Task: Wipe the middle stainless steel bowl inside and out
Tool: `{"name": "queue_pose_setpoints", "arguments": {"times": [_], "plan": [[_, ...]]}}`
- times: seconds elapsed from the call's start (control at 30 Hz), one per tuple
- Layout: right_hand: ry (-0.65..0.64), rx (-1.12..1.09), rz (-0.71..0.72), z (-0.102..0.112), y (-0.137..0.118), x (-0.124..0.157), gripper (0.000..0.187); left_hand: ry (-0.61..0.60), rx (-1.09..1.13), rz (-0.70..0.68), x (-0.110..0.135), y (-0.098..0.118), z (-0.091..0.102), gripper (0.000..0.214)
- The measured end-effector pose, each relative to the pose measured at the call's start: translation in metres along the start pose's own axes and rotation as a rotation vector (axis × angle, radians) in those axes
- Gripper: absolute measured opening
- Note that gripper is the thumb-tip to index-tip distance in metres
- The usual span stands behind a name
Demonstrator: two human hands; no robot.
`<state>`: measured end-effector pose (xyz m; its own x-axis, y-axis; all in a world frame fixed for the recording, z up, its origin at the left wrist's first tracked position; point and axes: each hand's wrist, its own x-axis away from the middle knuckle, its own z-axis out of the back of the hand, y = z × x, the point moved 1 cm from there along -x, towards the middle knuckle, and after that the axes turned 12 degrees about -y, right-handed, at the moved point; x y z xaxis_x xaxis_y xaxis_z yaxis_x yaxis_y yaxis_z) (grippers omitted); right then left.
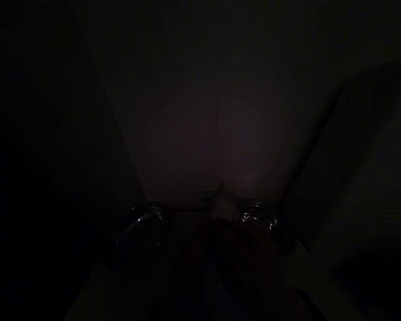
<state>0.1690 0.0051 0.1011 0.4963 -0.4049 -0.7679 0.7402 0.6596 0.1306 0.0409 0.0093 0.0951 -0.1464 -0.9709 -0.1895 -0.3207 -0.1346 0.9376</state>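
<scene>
"It's very dark. Can you find the right hand?"

"Yes, the right hand (249,252) shows faintly, with a dark cuff (309,305) behind it at the wrist."

"Is it holding anything?"

"It looks closed around a pale cup-like thing (225,205), which pokes out just past the fingers. It's tilted, with its rim toward the left. I can't tell what it's made of or whether there's anything inside."

"And the left hand?"

"There's a dim reddish shape just left of the right hand that seems to be the left hand (195,247). Whether it's gripping, touching or loose, I can't tell."

"What else is around them?"

"A shiny round dish (259,211) sits close beside the right hand, on its far right side; the hand hides part of it. Another round vessel (145,227) is off to the left of both hands, well apart from the right one, with bright glints along its rim."

"Anything beyond the hands?"

"A broad, faintly lit surface (187,156) spreads out past the cup-like thing. A thin dark line (218,111) runs along it, straight ahead of the fingers. Whether that surface is a wall or a tabletop, I can't tell."
</scene>
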Motion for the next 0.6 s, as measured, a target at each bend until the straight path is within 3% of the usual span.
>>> {"name": "queue_pose_setpoints", "arguments": {"times": [0.13,0.3,0.47,0.6], "plan": [[0.018,-0.016,-0.038,0.005,0.002,-0.004,0.021,-0.006,-0.002,0.008,0.000,-0.002,0.000,0.032],[-0.052,0.036,-0.128,0.011,0.014,-0.005,0.028,-0.004,-0.002,0.006,0.006,-0.006,-0.007,0.031],[-0.002,0.003,0.001,0.005,0.003,-0.002,0.025,0.027,-0.010,-0.006,0.003,-0.005,-0.001,0.033],[0.004,-0.023,-0.019,0.004,0.002,-0.004,0.023,0.037,-0.022,-0.009,-0.002,-0.005,0.000,0.033]]}}
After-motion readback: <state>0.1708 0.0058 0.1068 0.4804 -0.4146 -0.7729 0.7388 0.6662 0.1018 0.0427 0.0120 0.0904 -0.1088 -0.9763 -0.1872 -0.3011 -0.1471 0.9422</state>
